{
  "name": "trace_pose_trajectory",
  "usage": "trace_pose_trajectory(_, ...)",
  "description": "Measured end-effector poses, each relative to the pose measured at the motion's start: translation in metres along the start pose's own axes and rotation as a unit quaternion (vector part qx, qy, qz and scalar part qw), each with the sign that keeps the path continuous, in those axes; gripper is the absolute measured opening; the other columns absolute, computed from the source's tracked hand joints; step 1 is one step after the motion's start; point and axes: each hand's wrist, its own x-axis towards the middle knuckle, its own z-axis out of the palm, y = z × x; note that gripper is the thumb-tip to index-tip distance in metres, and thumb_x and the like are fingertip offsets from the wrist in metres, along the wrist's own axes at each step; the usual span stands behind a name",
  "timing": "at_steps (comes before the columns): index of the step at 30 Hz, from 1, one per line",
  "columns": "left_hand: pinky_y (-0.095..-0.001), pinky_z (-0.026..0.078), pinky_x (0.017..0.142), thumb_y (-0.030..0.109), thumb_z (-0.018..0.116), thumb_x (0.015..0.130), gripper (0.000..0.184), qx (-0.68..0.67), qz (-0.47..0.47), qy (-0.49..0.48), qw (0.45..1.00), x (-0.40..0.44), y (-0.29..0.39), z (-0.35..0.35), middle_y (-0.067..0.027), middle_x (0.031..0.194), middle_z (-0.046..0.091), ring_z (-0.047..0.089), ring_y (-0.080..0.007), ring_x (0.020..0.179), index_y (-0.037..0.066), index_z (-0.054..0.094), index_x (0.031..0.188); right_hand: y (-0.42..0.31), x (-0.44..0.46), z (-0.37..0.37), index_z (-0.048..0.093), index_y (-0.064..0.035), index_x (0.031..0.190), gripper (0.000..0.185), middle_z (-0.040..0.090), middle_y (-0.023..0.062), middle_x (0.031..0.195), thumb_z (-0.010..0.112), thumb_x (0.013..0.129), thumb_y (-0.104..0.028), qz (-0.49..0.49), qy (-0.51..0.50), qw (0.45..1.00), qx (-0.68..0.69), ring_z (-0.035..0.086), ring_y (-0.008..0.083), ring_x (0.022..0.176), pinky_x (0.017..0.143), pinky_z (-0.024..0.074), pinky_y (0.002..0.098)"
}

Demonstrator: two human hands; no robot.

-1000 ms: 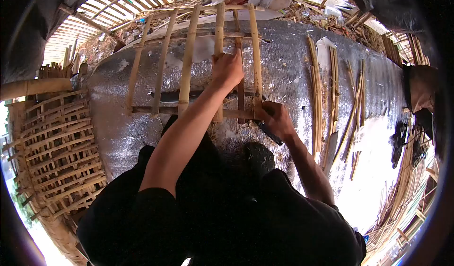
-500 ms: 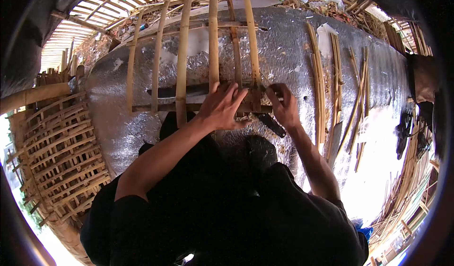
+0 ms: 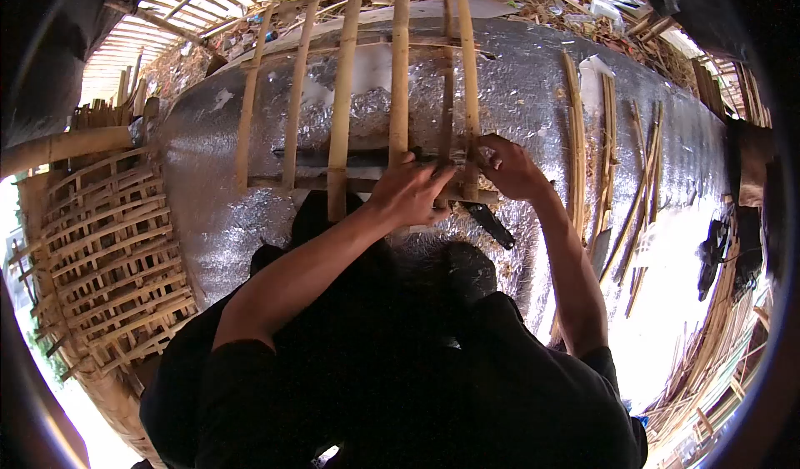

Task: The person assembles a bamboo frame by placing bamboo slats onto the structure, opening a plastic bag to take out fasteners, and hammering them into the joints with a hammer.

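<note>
A bamboo frame of several upright slats (image 3: 342, 111) on a crosspiece (image 3: 268, 182) lies in front of me. My left hand (image 3: 414, 191) is closed over the crosspiece, around the foot of a middle slat (image 3: 400, 77). My right hand (image 3: 512, 169) has curled fingers at the edge of the rightmost slat (image 3: 468, 86), near its lower end; the exact grip is partly hidden. Beneath the slats lies a long dark flat piece (image 3: 312, 158), and a black handle-like object (image 3: 492, 224) sits just below my hands. I cannot tell whether these two are joined.
Silvery sheeting (image 3: 212, 202) covers the ground. Bundles of thin bamboo strips (image 3: 577, 136) lie to the right, with loose strips (image 3: 637, 211) beyond. A woven bamboo lattice (image 3: 117, 252) stands at the left. Scraps and litter (image 3: 575, 11) are along the far edge.
The view has shifted, so the scene sits further right. My right hand has moved a little up along the rightmost slat. My left hand stays at the crosspiece.
</note>
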Motion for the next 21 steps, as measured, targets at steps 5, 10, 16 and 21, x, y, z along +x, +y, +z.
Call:
trace_pose_trajectory(5, -0.0446, 0.057, 0.084, 0.047, 0.078, 0.077, 0.074, 0.024, 0.015, 0.06, 0.998, -0.003, -0.002, 0.011, -0.0151, 0.113, 0.066, 0.068, -0.0298, 0.1, 0.01, 0.059, 0.138, 0.0, 0.007, 0.007, 0.063, -0.0063, 0.133, 0.037, 0.068, 0.0217, 0.124, 0.055, 0.097, -0.013, 0.003, 0.057, 0.998, -0.004, 0.068, 0.0337, 0.113, 0.098, 0.0534, 0.0447)
trace_pose_trajectory(10, -0.0473, 0.043, 0.105, 0.048, 0.076, 0.082, 0.077, 0.016, -0.008, -0.005, 1.0, -0.002, 0.003, 0.0, -0.0133, 0.112, 0.062, 0.062, -0.0302, 0.109, 0.006, 0.054, 0.143, 0.015, 0.009, 0.024, 0.06, -0.0041, 0.126, 0.033, 0.07, 0.0214, 0.114, 0.059, 0.097, -0.021, -0.084, 0.136, 0.985, 0.058, 0.068, 0.0364, 0.112, 0.094, 0.0532, 0.0449)
trace_pose_trajectory(16, -0.046, 0.045, 0.104, 0.048, 0.077, 0.081, 0.08, 0.022, 0.013, 0.021, 0.999, -0.001, 0.001, 0.0, -0.017, 0.118, 0.064, 0.064, -0.0313, 0.108, 0.003, 0.052, 0.143, -0.016, -0.001, 0.037, 0.066, -0.0008, 0.104, 0.013, 0.068, 0.0192, 0.101, 0.066, 0.092, -0.007, -0.126, 0.382, 0.914, -0.05, 0.07, 0.0331, 0.101, 0.081, 0.0559, 0.0416)
trace_pose_trajectory(21, -0.0447, 0.044, 0.102, 0.045, 0.078, 0.079, 0.069, 0.001, -0.008, 0.007, 1.0, -0.002, -0.001, 0.01, -0.0167, 0.108, 0.067, 0.066, -0.0299, 0.104, 0.002, 0.057, 0.13, -0.047, -0.005, 0.049, 0.067, -0.0007, 0.102, 0.017, 0.067, 0.0211, 0.095, 0.067, 0.093, -0.015, -0.095, 0.244, 0.962, -0.075, 0.067, 0.0419, 0.091, 0.079, 0.0553, 0.0496)
